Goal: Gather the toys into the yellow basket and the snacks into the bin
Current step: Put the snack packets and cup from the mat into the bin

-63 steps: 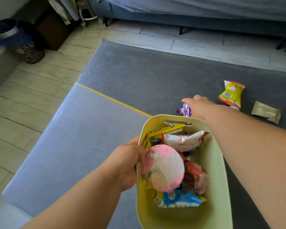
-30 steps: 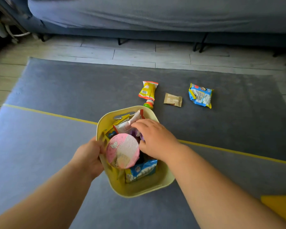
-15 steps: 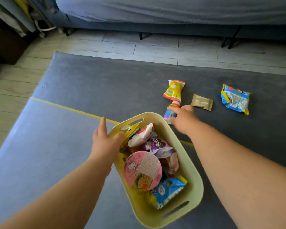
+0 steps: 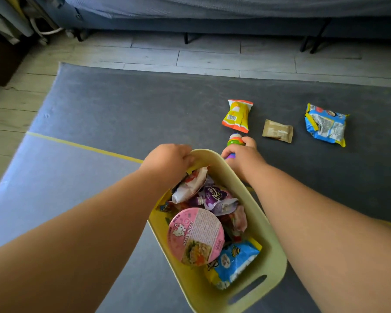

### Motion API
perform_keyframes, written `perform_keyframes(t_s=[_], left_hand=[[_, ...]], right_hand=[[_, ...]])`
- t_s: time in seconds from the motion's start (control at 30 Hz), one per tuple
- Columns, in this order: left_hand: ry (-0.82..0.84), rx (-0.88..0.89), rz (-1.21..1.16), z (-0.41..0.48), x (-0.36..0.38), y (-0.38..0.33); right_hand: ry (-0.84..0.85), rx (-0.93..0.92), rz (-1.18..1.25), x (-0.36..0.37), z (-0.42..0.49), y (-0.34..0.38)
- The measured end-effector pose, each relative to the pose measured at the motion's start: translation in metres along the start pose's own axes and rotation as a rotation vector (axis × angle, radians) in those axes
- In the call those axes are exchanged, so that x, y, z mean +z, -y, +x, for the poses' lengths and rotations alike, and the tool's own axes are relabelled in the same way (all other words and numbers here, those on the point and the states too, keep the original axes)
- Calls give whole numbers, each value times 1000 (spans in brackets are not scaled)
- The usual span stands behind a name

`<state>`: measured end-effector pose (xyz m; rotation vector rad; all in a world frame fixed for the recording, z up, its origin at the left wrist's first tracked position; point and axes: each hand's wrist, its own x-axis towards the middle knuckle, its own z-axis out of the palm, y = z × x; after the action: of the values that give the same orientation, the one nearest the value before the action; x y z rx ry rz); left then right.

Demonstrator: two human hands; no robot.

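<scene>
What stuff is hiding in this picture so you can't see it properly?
All in the head view:
The small bottle with orange-and-green cap: its body is covered by the right hand.
The yellow plastic basket: its far rim sits under the left hand.
The round pink noodle cup: whatever lies beneath it is buried.
The small brown wrapper: print too small to read.
The grey-blue sofa: cut off by the top edge.

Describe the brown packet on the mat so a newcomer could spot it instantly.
On the grey mat, look past the yellow basket to three packets lying loose in a row. The brown packet is the middle one, between the yellow packet and the blue packet. It is the smallest, plain dull tan, while both neighbours are bright and printed.
</scene>
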<state>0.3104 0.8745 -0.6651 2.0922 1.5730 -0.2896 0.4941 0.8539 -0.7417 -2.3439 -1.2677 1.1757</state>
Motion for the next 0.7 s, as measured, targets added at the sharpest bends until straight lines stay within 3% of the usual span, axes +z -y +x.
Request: perform_keyframes(t_s=[0.23,0.5,0.6,0.7], left_hand=[[-84,-234,-273,-26,11,25],[-181,-564,-735,-62,35,40],[-186,-632,-818,-66,45,40],[-199,-630,-851,-61,57,46]], right_hand=[[-175,-173,8,-22,-38,-14],[-591,-487,64,-58,-101,-10],[-587,-548,-61,-51,-133,-11],[-458,-506,-328,-35,-155,-25]])
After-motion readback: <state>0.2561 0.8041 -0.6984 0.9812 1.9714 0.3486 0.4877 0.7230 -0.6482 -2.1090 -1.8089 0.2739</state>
